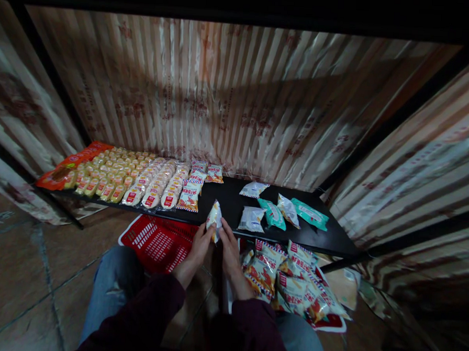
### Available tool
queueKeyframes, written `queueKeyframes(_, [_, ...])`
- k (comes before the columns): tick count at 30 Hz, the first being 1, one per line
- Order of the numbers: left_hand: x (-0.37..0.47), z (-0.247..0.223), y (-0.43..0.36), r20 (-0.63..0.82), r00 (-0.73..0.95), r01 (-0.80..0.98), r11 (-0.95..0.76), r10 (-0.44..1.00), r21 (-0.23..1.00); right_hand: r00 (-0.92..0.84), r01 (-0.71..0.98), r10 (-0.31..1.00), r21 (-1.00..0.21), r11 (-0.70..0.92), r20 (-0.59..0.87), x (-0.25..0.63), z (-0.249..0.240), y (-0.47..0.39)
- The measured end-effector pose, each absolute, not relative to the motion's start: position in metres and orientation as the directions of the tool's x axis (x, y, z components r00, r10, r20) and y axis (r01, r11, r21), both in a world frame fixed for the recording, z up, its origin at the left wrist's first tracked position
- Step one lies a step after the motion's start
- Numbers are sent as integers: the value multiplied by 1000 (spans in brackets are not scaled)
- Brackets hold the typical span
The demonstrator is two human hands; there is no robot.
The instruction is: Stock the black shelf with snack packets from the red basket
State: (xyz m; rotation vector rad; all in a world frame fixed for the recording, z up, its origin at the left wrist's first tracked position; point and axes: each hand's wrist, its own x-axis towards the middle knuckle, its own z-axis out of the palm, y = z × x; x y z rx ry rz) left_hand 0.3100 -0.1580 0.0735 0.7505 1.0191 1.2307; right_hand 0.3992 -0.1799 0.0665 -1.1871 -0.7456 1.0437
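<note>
My left hand and my right hand hold one small snack packet between them, upright in front of the black shelf's front edge. Both hands have their fingers closed on its sides. Behind and left of it, similar packets lie in a column, with another packet beside the column's back end. Right of my hands, white packets and green packs lie spread on the shelf.
Wrapped round cakes, small yellow packs and an orange bag cover the shelf's left part. Below stand a red basket on the left and another basket heaped with snack packets on the right. Dark posts flank the shelf.
</note>
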Motion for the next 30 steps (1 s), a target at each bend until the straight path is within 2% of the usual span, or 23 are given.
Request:
queueKeyframes(5, [312,65,-153,-279,96,-508,288,955,812,367,-128,929,-987,94,41,400,56,-173])
queueKeyframes(8, [305,56,-144,-341,183,-595,380,922,709,400,-68,913,-991,117,80,401,49,-167])
queueKeyframes(12, [296,45,-133,-467,288,-611,536,836,582,466,18,879,-994,104,100,403,38,-158])
queueKeyframes(14, [296,38,-129,-492,280,-599,551,824,582,463,23,882,-996,84,85,406,34,-156])
queueKeyframes(19, [307,22,-122,-507,202,-520,530,838,670,426,21,902,-997,69,72,420,25,-148])
queueKeyframes(24, [312,23,-117,-514,208,-489,543,832,682,399,-17,917,-999,42,31,429,24,-136])
queueKeyframes(30, [316,38,-134,-476,226,-599,506,850,620,414,-70,910,-997,13,-17,431,45,-149])
